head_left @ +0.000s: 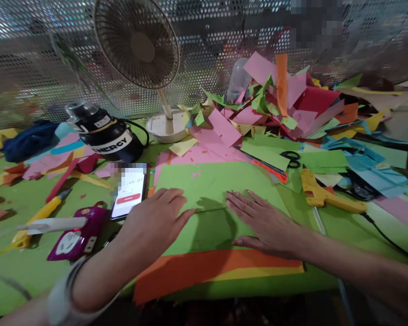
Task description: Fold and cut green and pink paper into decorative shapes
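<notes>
A green sheet of paper [211,181] lies flat in front of me. Across it, between my hands, runs a line that is either a fold or the edge of another sheet; I cannot tell which. My left hand [161,217] rests on its left side with the fingers stretched out. On the right side my right hand [258,219] presses flat, fingers spread and thumb apart. Orange paper [180,271] and a strip of yellow paper [255,272] stick out underneath towards me. Small pink scraps [196,174] lie on the green sheet.
Behind the sheet are a heap of coloured paper scraps [258,113] and a fan [143,45]. A yellow glue gun [329,197] and black-handled scissors [290,158] lie right. To the left are a phone [131,192], a black bottle [110,138], a purple power adapter [78,231] and a yellow cutter [42,215].
</notes>
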{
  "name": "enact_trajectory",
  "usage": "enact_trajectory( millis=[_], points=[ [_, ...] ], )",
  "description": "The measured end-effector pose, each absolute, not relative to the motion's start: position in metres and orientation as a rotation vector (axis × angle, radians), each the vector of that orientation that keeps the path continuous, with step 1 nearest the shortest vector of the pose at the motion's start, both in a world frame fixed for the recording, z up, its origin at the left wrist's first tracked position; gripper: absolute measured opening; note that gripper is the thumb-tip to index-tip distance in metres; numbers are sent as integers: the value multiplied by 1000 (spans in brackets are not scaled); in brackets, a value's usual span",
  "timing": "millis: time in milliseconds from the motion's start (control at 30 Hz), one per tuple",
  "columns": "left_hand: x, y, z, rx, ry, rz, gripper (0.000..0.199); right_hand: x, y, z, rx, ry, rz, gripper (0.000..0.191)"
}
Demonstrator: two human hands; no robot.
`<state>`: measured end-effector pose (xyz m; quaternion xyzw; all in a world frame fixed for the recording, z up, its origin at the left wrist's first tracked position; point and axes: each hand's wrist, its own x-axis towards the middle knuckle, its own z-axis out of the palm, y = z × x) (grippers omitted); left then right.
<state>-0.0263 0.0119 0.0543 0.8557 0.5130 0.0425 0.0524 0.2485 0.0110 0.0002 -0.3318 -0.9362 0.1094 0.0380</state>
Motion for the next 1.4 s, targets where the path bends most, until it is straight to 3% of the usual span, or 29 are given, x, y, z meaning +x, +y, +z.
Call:
enact_trajectory(
  millis=[167,300,1033,1400],
  points=[
    [2,41,42,2385,1263,205,23,248,11,-2,-1014,-2871,277,83],
    [12,47,27,2299,1287,234,14,247,11,0,-1032,-2888,257,83],
    [-26,34,24,2106,1461,247,20,249,12,-7,-969,-2893,64,84],
    [-26,21,20,2293,1566,211,16,248,13,-6,-953,-2877,-6,87]
  ],
)
